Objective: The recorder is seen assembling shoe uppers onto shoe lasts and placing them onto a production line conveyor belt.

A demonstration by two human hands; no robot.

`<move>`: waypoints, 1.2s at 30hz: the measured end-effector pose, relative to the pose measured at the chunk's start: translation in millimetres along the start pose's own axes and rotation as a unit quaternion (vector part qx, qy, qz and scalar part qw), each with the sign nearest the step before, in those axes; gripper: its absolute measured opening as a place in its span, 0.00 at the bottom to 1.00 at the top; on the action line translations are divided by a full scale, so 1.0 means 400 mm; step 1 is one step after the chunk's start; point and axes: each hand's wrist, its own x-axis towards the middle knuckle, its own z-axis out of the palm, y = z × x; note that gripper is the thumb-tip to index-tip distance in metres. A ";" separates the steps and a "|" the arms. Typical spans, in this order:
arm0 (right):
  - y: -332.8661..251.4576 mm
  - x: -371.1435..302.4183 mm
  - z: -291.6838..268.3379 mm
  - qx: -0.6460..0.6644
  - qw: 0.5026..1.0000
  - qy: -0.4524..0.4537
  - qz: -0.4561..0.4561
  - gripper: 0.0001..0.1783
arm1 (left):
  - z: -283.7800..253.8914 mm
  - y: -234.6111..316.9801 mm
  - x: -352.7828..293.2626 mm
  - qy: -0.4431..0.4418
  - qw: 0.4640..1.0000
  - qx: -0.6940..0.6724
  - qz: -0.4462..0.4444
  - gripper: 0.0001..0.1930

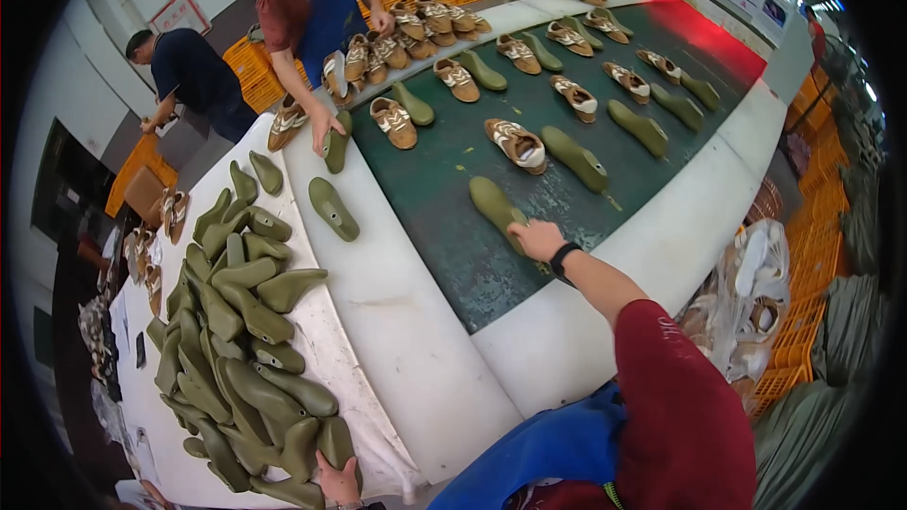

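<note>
My right hand (pixel 541 240) has its fingers closed round the heel end of an olive-green shoe last (pixel 493 205), which lies on the dark green conveyor belt (pixel 416 217). Low in the view, my left hand (pixel 337 482) grips another green shoe last (pixel 335 442) at the near edge of a big pile of lasts (pixel 241 307). Beyond my right hand, brown-and-white sneakers (pixel 517 144) and green lasts (pixel 574 159) stand in pairs along the belt. A single last (pixel 333 209) rests on the white ledge between pile and belt.
Across the belt, a co-worker's hand (pixel 327 127) holds a last beside a heap of sneakers (pixel 378 52). Another person (pixel 194 76) stands farther left. Orange crates (pixel 803 312) and a plastic bag of shoes (pixel 746 293) line the right. Red light falls on the belt's far end.
</note>
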 end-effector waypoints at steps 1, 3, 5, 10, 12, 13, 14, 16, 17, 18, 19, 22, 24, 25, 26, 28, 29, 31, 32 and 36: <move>0.005 0.019 -0.001 -0.002 1.000 -0.022 0.020 0.17 | 0.046 -0.036 0.012 0.077 0.996 -0.009 0.049 0.48; 0.018 0.001 -0.022 -0.004 0.999 -0.008 0.053 0.21 | 0.025 0.010 0.021 0.031 0.998 -0.011 0.049 0.45; 0.053 -0.086 -0.089 0.006 0.997 0.032 0.064 0.25 | 0.055 0.059 0.083 -0.005 0.996 -0.011 0.083 0.43; 0.100 -0.488 -0.191 0.159 0.975 0.154 0.026 0.25 | -0.074 0.342 0.027 0.029 0.936 0.085 0.341 0.32; 0.057 -0.609 -0.269 0.169 0.978 0.102 0.069 0.20 | -0.066 0.437 0.007 -0.043 0.941 0.006 0.335 0.31; 0.100 -0.783 -0.318 0.145 0.967 0.164 0.129 0.17 | -0.048 0.563 -0.024 -0.036 0.877 -0.065 0.475 0.30; 0.126 -0.937 -0.363 0.111 0.951 0.204 0.205 0.16 | -0.045 0.680 -0.086 -0.073 0.814 -0.085 0.570 0.30; 0.132 -1.202 -0.456 -0.004 0.911 0.267 0.315 0.14 | -0.043 0.890 -0.165 -0.149 0.717 -0.070 0.678 0.30; 0.130 -1.323 -0.510 0.011 0.866 0.323 0.382 0.13 | -0.080 0.967 -0.267 -0.207 0.659 -0.048 0.721 0.30; 0.103 -1.462 -0.558 0.021 0.807 0.373 0.457 0.14 | -0.138 1.000 -0.362 -0.165 0.600 -0.021 0.782 0.29; 0.104 -1.596 -0.579 -0.055 0.762 0.428 0.483 0.13 | -0.168 1.038 -0.448 -0.166 0.576 -0.025 0.800 0.29; 0.026 -1.965 -0.684 -0.217 0.612 0.510 0.564 0.12 | -0.183 1.111 -0.626 -0.180 0.407 -0.069 0.893 0.27; -0.018 -2.191 -0.736 -0.291 0.514 0.546 0.594 0.12 | -0.182 1.118 -0.745 -0.218 0.382 -0.041 0.897 0.27; -0.039 -2.288 -0.760 -0.283 0.453 0.571 0.623 0.12 | -0.185 1.116 -0.800 -0.256 0.371 -0.008 0.893 0.27; -0.050 -2.391 -0.778 -0.301 0.408 0.560 0.655 0.13 | -0.187 1.112 -0.851 -0.295 0.339 -0.006 0.893 0.26; -0.065 -2.552 -0.810 -0.342 0.345 0.500 0.717 0.15 | -0.223 1.104 -0.962 -0.304 0.313 0.051 0.899 0.26; -0.074 -2.603 -0.832 -0.365 0.329 0.451 0.745 0.17 | -0.216 1.111 -1.004 -0.298 0.297 0.075 0.904 0.26; -0.062 -2.682 -0.888 -0.358 0.374 0.338 0.786 0.25 | -0.262 1.133 -1.112 -0.311 0.201 -0.001 0.929 0.27; -0.038 -2.711 -0.907 -0.355 0.414 0.286 0.788 0.28 | -0.198 1.194 -1.148 -0.286 0.173 -0.025 0.942 0.31; 0.082 -2.769 -0.955 -0.299 0.507 0.162 0.792 0.33 | -0.385 1.217 -1.475 -0.272 0.056 -0.099 0.956 0.25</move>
